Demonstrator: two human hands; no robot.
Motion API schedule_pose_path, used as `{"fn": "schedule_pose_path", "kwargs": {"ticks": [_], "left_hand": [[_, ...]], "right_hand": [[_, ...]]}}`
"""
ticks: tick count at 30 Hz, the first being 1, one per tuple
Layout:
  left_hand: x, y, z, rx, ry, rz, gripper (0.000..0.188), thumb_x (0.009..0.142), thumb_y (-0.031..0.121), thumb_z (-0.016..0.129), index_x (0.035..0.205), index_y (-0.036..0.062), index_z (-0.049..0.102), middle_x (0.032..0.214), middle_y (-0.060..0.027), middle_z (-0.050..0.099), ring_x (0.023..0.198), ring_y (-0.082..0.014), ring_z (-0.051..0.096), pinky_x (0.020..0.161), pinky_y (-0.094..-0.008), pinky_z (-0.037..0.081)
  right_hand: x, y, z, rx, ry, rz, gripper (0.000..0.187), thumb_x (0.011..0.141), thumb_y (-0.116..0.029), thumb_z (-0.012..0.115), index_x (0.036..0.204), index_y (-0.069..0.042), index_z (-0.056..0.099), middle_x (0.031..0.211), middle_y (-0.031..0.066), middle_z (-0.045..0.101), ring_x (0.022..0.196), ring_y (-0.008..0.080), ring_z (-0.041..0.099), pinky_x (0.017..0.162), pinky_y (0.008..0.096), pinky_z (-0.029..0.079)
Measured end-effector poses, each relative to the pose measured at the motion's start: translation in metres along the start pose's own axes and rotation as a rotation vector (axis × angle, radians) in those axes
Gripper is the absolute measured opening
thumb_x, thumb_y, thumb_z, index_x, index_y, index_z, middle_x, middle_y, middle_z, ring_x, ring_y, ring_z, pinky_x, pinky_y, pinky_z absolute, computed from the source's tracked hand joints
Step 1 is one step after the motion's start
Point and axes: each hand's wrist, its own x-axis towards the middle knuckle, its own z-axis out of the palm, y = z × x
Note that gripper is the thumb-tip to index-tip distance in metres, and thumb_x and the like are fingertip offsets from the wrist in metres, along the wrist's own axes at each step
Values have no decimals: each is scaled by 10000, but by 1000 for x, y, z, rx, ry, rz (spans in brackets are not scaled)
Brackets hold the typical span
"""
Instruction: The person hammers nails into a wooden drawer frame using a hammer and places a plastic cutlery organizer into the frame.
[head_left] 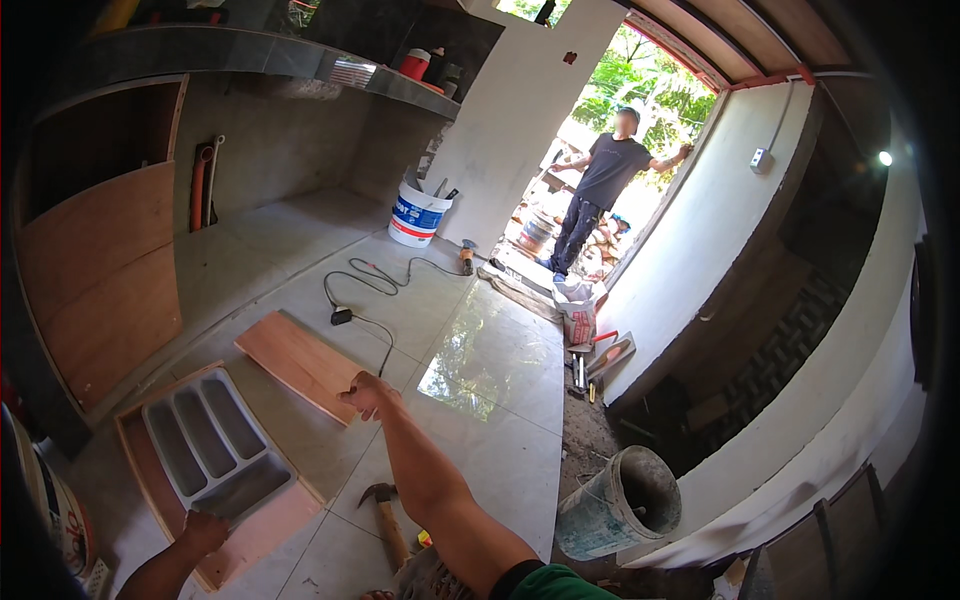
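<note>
My right hand is closed on the near right corner of a flat reddish-brown wooden board over the tiled floor. A shallow wooden drawer box lies at the lower left, with a grey plastic cutlery tray of several compartments sitting inside it. At the tray's near edge my left hand is closed, its fingers curled over the rim and partly hidden. Between my arms, a claw hammer with a wooden handle rests on the tiles.
A cord snakes across the floor to a small power tool. Beyond stands a white-and-blue bucket. A dirty bucket is at right, near trowels and a cement sack. Another person stands in the doorway.
</note>
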Motion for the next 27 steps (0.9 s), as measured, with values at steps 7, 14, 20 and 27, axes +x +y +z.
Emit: {"fn": "schedule_pose_path", "kwargs": {"ticks": [7, 14, 20, 27], "left_hand": [[-3, -1, 2, 31, 13, 10, 200, 837, 244, 560, 937, 129, 689, 883, -137, 712, 846, -312, 698, 705, -499, 502], [-5, 4, -10, 0, -20, -13, 207, 845, 243, 563, 965, 129, 686, 923, -136, 714, 877, -320, 695, 731, -504, 500], [-1, 2, -7, 29, -54, -12, 323, 741, 257, 720, 1021, 110, 658, 933, -163, 698, 906, -338, 693, 756, -491, 531], [-3, 3, -7, 12, -32, -15, 332, 717, 254, 732, 1006, 108, 658, 908, -159, 699, 874, -334, 698, 736, -487, 533]], "right_hand": [[4, 4, 3, 15, -1, -4, 470, 806, -385, 709, 1036, 18, 638, 797, 111, 698, 630, 233, 707, 585, 341, 542], [1, 2, 0, 3, -17, 2, 476, 806, -388, 713, 1050, 14, 636, 788, 112, 699, 634, 234, 708, 599, 341, 545], [3, 2, 1, -3, -12, 6, 478, 811, -396, 705, 1053, 11, 645, 810, 109, 705, 649, 231, 711, 619, 345, 547], [5, 1, -1, -54, -75, 30, 454, 866, -456, 652, 1060, -46, 619, 900, 95, 697, 750, 220, 711, 596, 348, 555]]}}
